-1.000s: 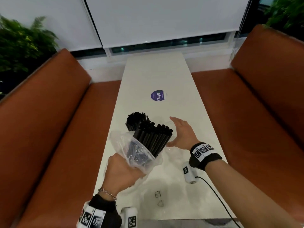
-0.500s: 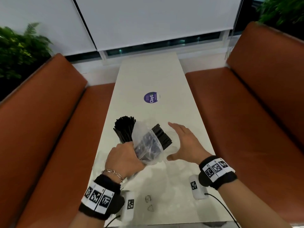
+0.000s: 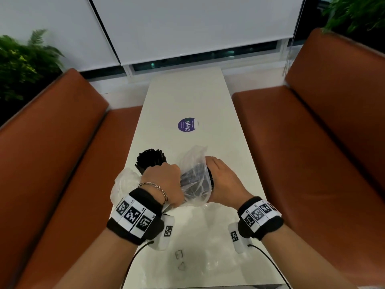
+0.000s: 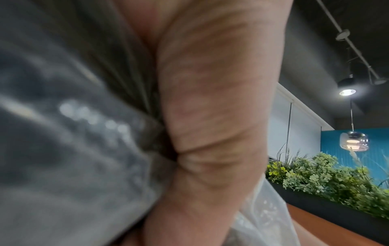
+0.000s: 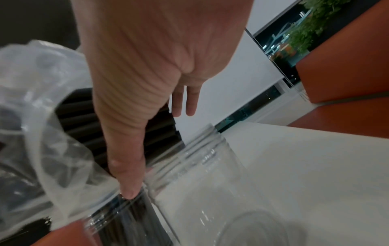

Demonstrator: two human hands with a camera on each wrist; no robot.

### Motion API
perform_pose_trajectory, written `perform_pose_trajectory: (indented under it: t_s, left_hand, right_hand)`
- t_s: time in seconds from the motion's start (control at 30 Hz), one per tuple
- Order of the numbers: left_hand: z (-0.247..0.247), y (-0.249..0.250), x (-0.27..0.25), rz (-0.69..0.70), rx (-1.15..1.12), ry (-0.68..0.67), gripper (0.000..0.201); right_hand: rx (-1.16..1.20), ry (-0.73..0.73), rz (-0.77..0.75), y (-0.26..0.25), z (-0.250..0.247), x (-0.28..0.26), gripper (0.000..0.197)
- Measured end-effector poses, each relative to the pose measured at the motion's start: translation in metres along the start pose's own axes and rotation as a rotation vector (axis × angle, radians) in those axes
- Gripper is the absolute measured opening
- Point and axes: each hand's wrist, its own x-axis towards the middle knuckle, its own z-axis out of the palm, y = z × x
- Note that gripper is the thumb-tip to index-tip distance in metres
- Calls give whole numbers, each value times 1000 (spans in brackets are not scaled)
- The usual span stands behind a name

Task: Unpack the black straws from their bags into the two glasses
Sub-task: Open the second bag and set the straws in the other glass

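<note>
A round purple sticker (image 3: 188,124) on the worktop (image 3: 208,97) reads "ClayG". The left hand (image 3: 162,182) fingers grip a clear bag (image 3: 194,180) of black straws (image 5: 80,114); the right hand (image 3: 224,184) fingers, straight, press them.

The left hand (image 3: 161,184) hides its own fingers and its grip on the plastic bag (image 3: 194,180), which in the left wrist view is only a grey blur. Both glasses are hidden in the head view behind hands and bag. In the right wrist view the empty glass (image 5: 221,191) is cut off at the bottom edge.
</note>
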Motion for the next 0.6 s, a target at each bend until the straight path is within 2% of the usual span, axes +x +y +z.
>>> perform_pose_trajectory:
  t_s: [0.23, 0.47, 0.6]
  left_hand:
    - [-11, 11, 7, 64, 41, 7, 42]
    - [-27, 19, 16, 108, 12, -4, 55]
    - [-33, 18, 24, 140, -29, -24, 57]
  right_hand:
    - [139, 2, 148, 8, 8, 3, 73]
    - [216, -19, 121, 19, 17, 13, 65]
    - [230, -49, 105, 26, 14, 19, 69]
